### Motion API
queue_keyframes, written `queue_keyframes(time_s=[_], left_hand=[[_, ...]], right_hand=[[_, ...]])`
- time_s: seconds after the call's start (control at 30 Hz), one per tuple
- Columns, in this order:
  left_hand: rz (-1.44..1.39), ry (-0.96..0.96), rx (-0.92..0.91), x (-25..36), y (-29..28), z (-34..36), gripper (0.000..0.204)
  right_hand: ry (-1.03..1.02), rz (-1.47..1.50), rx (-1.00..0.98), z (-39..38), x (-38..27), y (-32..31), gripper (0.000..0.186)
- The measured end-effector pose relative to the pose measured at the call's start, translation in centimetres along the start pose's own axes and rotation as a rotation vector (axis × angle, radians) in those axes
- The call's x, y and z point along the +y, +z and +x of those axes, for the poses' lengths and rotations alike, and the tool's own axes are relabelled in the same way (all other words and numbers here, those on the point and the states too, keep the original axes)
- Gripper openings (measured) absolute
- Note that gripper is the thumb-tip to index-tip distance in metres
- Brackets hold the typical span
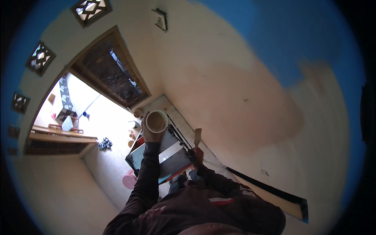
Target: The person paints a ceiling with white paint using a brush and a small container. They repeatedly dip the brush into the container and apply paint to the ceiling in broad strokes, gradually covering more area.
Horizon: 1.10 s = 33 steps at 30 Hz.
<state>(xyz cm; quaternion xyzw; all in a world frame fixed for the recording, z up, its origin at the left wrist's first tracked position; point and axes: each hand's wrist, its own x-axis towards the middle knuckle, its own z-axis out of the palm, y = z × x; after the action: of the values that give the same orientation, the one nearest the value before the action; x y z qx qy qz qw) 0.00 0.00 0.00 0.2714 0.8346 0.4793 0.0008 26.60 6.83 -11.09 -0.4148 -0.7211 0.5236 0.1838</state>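
Observation:
My left hand is closed around a round white tub, held up in front of me with its open top towards me. Smooth beige paste or paint lies inside it. Upright in my closed right hand is a flat tan spatula, its wide end pointing up, close to the wall. That wall carries a large damp-looking pinkish-beige patch, with pale beige around it and blue paint above.
Below my hands stands a dark platform with a metal frame. A pink basin, a dark bundle and several small containers are on the tiled floor. A doorway opens at the left, beside a dark-paned window.

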Motion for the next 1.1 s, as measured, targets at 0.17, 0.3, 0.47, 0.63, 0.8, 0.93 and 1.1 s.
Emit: queue_keyframes(time_s=[0.17,0.3,0.47,0.63,0.8,0.93,1.1], left_hand=[[0.047,-0.031,-0.130,0.2,0.3,0.9,0.080],[0.138,0.030,-0.134,-0.2,1.4,1.3,0.071],[0.050,-0.010,-0.090,0.3,1.4,1.0,0.082],[0.064,0.010,-0.033,1.2,1.2,1.0,0.083],[0.039,0.050,-0.031,1.6,2.3,2.1,0.083],[0.035,0.080,-0.008,1.9,1.6,1.9,0.083],[0.032,0.103,-0.023,1.8,2.2,2.8,0.083]], right_hand=[[-0.017,-0.060,-0.006,0.6,-0.2,0.1,0.022],[0.071,-0.071,0.008,1.0,-1.6,-0.5,0.024],[-0.182,-0.176,0.121,0.8,1.6,1.0,0.022],[-0.109,-0.075,0.110,0.9,1.7,1.9,0.039],[0.256,0.108,0.122,0.2,-2.3,-2.1,0.052],[0.083,-0.103,-0.027,0.6,-4.0,-3.0,0.047],[-0.210,-0.511,-0.042,-2.3,-1.5,-7.0,0.024]])
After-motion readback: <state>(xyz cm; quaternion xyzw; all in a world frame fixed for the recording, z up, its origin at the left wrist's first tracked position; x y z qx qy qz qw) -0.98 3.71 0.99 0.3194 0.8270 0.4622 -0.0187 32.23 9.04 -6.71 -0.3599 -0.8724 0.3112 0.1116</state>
